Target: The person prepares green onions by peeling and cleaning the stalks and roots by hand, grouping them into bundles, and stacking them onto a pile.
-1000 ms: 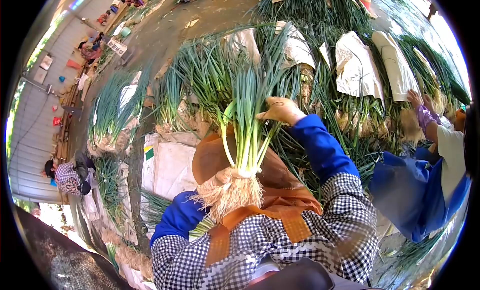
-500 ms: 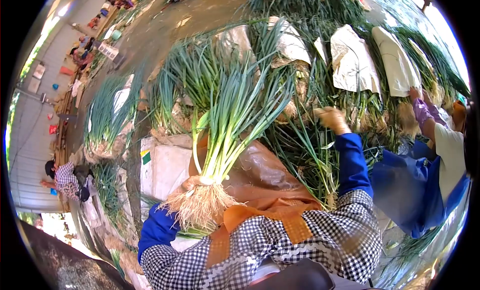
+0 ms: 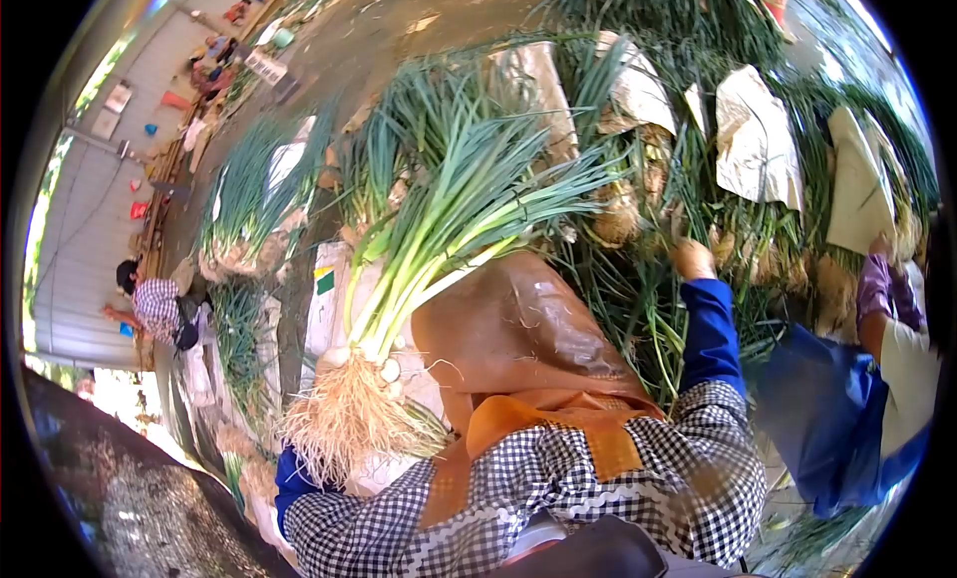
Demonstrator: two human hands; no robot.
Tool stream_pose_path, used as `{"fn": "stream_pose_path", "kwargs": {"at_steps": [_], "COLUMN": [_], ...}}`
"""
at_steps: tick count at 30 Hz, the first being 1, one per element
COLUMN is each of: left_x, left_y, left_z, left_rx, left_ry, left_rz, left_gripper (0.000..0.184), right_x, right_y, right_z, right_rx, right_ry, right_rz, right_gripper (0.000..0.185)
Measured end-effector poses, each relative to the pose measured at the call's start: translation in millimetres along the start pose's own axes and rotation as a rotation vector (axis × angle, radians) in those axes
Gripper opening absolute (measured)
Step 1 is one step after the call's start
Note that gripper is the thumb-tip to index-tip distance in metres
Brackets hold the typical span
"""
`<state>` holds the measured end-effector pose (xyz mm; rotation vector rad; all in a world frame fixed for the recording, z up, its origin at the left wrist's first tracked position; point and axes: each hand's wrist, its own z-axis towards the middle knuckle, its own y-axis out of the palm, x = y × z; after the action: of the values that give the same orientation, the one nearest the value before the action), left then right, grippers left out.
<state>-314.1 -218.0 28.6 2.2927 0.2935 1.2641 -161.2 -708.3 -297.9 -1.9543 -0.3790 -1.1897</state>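
Probably light, with floppy leaves, the onion bunch [image 3: 409, 264] slants across the brown apron's [image 3: 528, 324] left edge, best held by its firmer stems; its roots [image 3: 344, 414] hide the left hand's grip; the right hand [image 3: 695, 260] meets heaped greens [image 3: 623, 304], hold unclear

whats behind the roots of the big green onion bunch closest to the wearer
Around the edges of the roots, pale sheeting and the blue left sleeve show behind. What their middle covers can't be seen; the left hand can't be clearly made out there either.
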Motion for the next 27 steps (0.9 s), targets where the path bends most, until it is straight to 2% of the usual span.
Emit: {"fn": "stream_pose_path", "kwargs": {"at_steps": [1, 2, 3, 4, 5, 6, 7, 9, 11, 12, 13, 16, 17, 18, 19, 20, 21, 22, 24, 25, 26, 27], "left_x": [1.8, 3.7, 4.1, 5.3, 5.3, 5.2, 5.2, 7.8, 13.4, 14.3, 17.7, 24.4, 27.3, 30.1, 33.1, 35.9, 39.1, 41.3, 47.3, 49.5, 51.3, 54.2], "left_y": [-1.3, -1.6, -2.2, -2.3, -1.7, -1.5, -1.2, 0.4, 2.2, 4.1, 3.8, 3.5, 2.8, 1.9, 1.6, 0.3, 0.4, -0.5, 0.2, -0.5, -0.3, -0.3], "left_z": [-3.1, -6.2, -8.0, -8.3, -8.5, -9.7, -10.8, -12.9, -18.3, -19.6, -23.2, -32.7, -36.5, -40.6, -44.4, -49.0, -52.5, -55.2, -61.5, -64.5, -68.4, -71.4], "left_rx": [0.009, 0.015, 0.020, 0.023, 0.028, 0.032, 0.036, 0.042, 0.047, 0.054, 0.063, 0.093, 0.099, 0.109, 0.116, 0.125, 0.134, 0.148, 0.166, 0.177, 0.192, 0.203], "left_ry": [0.020, 0.036, 0.039, 0.045, 0.049, 0.049, 0.050, 0.064, 0.085, 0.093, 0.109, 0.155, 0.171, 0.190, 0.209, 0.226, 0.242, 0.254, 0.274, 0.288, 0.302, 0.320], "left_rz": [0.005, 0.010, 0.015, 0.018, 0.022, 0.025, 0.027, 0.043, 0.068, 0.073, 0.079, 0.098, 0.098, 0.102, 0.108, 0.112, 0.115, 0.119, 0.129, 0.133, 0.140, 0.150], "left_gripper": [0.064, 0.064, 0.064, 0.064, 0.065, 0.065, 0.065, 0.065, 0.066, 0.066, 0.066, 0.067, 0.067, 0.067, 0.068, 0.068, 0.068, 0.068, 0.069, 0.069, 0.069, 0.069], "right_x": [4.1, 43.6, 85.3, 118.7, 125.4, 165.1, 171.9, 180.6, 188.4, 187.8, 187.1, 183.6, 161.2, 158.8, 154.2, 154.2, 161.5, 177.0, 224.1, 234.1, 235.5, 219.1], "right_y": [-18.0, -52.1, -88.1, -134.2, -161.0, -222.0, -242.5, -268.8, -283.1, -281.7, -274.4, -202.6, -148.8, -111.8, -93.8, -98.1, -118.3, -158.0, -286.6, -321.6, -356.5, -370.6], "right_z": [-24.9, -32.5, -39.7, -19.0, 1.6, 19.9, 44.8, 89.5, 123.4, 139.3, 146.9, 128.5, 133.7, 104.9, 83.4, 74.3, 71.7, 74.3, 82.9, 96.6, 109.9, 155.0], "right_rx": [-0.132, -0.399, -0.602, -0.408, 0.207, 0.311, 0.513, 0.692, 0.657, 0.754, 0.786, 0.551, 0.794, 0.555, 0.492, 0.577, 0.776, 1.013, 1.367, 1.458, 1.424, 1.292], "right_ry": [0.236, 0.414, 0.761, 0.865, 0.987, 1.076, 1.018, 0.913, 0.829, 0.806, 0.856, 1.228, 1.459, 1.609, 1.723, 1.789, 1.783, 1.666, 1.201, 0.896, 0.483, 0.400], "right_rz": [0.217, 0.826, 1.314, 1.409, 1.483, 1.884, 2.080, 2.051, 2.080, 2.333, 2.283, 2.079, 2.146, 1.843, 1.722, 1.679, 1.674, 1.683, 1.616, 1.321, 1.575, 1.497], "right_gripper": [0.040, 0.047, 0.055, 0.053, 0.041, 0.035, 0.038, 0.034, 0.018, 0.016, 0.012, 0.013, 0.013, 0.012, 0.011, 0.010, 0.010, 0.011, 0.020, 0.027, 0.039, 0.032]}}
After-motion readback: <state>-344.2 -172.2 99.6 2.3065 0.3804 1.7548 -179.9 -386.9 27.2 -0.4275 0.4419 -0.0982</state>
